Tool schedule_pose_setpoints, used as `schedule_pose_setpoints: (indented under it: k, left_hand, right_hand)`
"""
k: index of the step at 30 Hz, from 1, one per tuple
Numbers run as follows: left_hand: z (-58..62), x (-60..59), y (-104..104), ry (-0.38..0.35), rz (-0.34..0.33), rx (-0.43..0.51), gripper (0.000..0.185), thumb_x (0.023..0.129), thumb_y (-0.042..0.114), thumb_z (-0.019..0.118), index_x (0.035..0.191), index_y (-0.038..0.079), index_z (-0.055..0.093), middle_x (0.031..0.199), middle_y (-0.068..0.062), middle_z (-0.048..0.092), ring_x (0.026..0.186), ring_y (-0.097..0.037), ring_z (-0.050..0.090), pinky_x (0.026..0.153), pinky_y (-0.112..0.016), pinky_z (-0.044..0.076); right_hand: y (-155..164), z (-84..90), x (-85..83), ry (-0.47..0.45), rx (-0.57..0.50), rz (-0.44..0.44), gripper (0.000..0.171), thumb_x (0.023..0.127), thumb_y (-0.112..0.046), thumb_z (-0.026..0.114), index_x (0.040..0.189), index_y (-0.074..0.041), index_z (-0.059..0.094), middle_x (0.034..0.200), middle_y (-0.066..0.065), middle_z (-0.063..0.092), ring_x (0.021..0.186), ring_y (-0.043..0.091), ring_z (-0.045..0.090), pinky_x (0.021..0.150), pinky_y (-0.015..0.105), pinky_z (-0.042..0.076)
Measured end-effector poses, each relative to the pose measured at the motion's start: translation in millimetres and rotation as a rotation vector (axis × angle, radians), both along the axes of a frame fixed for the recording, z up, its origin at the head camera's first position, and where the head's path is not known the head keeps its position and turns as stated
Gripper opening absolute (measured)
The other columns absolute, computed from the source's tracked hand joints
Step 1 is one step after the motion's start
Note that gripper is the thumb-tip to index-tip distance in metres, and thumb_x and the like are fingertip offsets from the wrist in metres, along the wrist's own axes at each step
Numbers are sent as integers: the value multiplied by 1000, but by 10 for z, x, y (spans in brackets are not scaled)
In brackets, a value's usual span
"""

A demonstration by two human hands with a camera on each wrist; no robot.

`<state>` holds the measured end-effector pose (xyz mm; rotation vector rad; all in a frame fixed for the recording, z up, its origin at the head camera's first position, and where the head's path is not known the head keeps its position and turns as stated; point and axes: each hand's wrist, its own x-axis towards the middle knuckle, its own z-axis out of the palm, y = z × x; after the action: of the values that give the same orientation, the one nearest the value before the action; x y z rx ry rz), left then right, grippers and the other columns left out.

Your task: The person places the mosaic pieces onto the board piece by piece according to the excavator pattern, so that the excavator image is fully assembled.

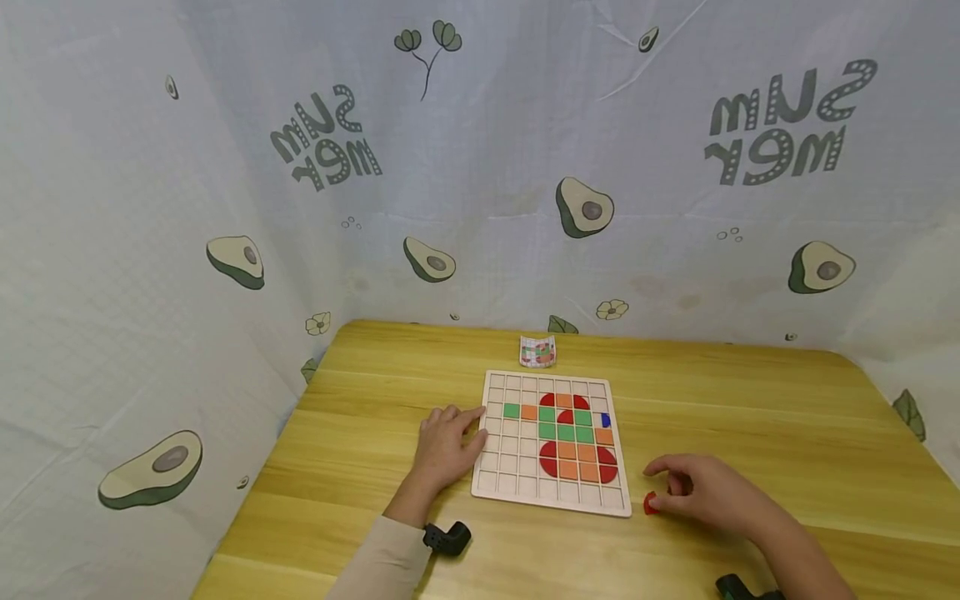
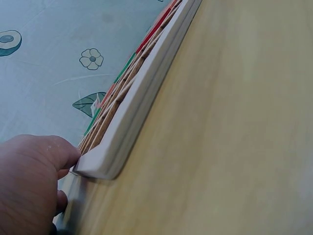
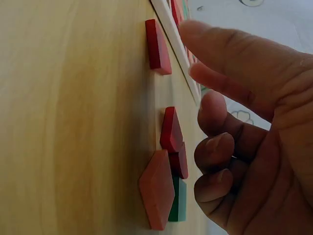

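Note:
My left hand (image 1: 442, 446) rests at the left edge of a square wooden grid board (image 1: 551, 505), thumb and index fingertips at its rim. Red, orange, green and blue flat pieces fill some of the board's cells. In the left wrist view, my thumb (image 2: 58, 152) touches the board's corner. To the right of the board, my right hand (image 1: 708, 496) hovers low with its fingers loosely bent. A red piece (image 3: 157, 48) lies on the table just off its thumb tip, with nothing between the fingers. Closer under the fingers lie two more red pieces, an orange piece (image 3: 157, 191) and a green piece (image 3: 180, 199).
A small card (image 1: 537, 352) with a printed coloured grid stands behind the board. The wooden table (image 1: 375, 375) meets a pale cloth (image 1: 495, 275) printed with avocados at its back edge. Dark bands (image 1: 447, 539) sit on both wrists.

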<state>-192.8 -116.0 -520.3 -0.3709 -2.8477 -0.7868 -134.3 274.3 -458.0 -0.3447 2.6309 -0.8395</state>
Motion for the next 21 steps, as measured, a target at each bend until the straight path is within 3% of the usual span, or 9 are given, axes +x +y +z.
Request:
schedule_pose_setpoints:
  k: [10,21]
  left_hand:
    - [2,0,0,2,4,2,40,96,38,64,133,24,70,87,4,58,80,-12,40,75,-30,29]
    - [1,7,-1,1,2,-9,40,96,38,64,133,25,70,91,3,61,80,-12,41,74,-29,29]
  right_hand:
    - [71,-77,22,-33,-33,51,24,85,-28,82,104,-17,73,73,-3,51,63,4,44,57,23,35]
    - [11,-104,56,19,1,62,20,86,-32,81,96,-20,69,70,-8,50,59,1,44,54,21,36]
